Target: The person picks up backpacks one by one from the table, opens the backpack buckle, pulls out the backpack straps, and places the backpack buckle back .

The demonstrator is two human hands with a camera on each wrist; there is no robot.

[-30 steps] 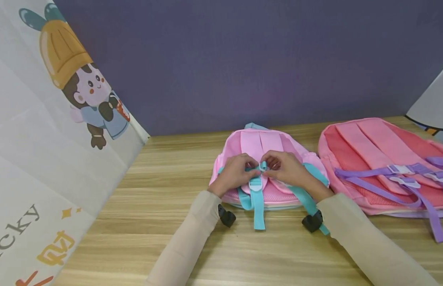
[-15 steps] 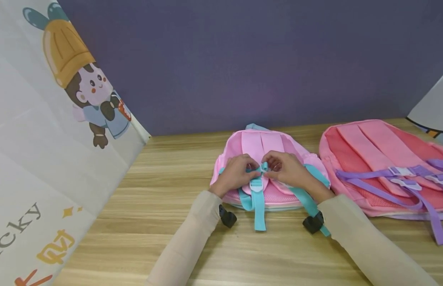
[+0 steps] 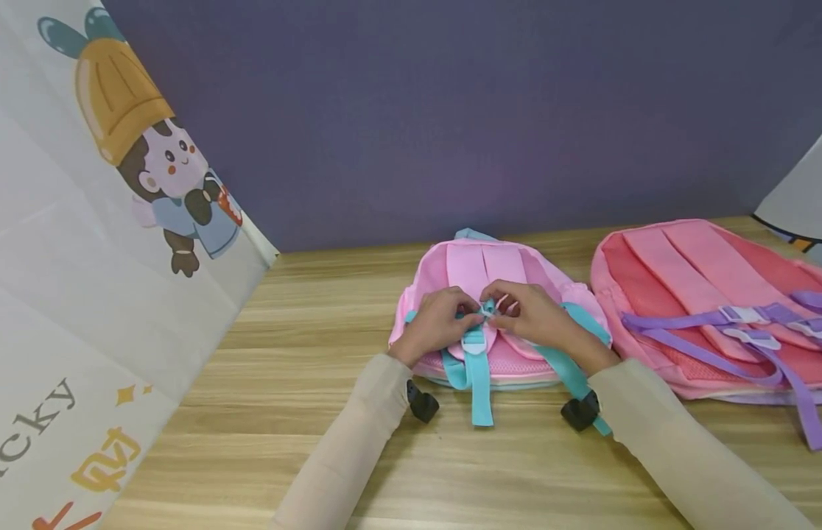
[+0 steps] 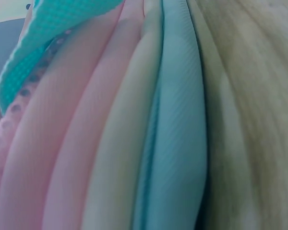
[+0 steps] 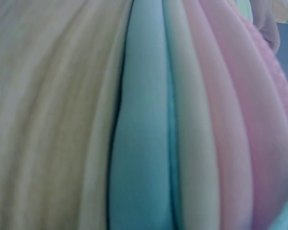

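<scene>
A small pink backpack lies on the table with its straps facing up. Over its middle, my left hand and right hand meet at a white buckle with turquoise webbing through it. The left thumb and fingers pinch the webbing at the buckle's left side. From the right, my other hand pinches the short turquoise loop on the buckle, forefinger over its top. Below hangs a turquoise strap from a second white buckle. Both wrist views show only the bag's layered side close up.
To the right, a larger coral-pink backpack with purple straps lies beside the small one. A dark blue panel stands behind the wooden table. At left rises a white printed sheet.
My right forefinger has shifted slightly left onto the turquoise loop, which now shows less above the buckle. The left hand and both bags stay nearly where they were.
</scene>
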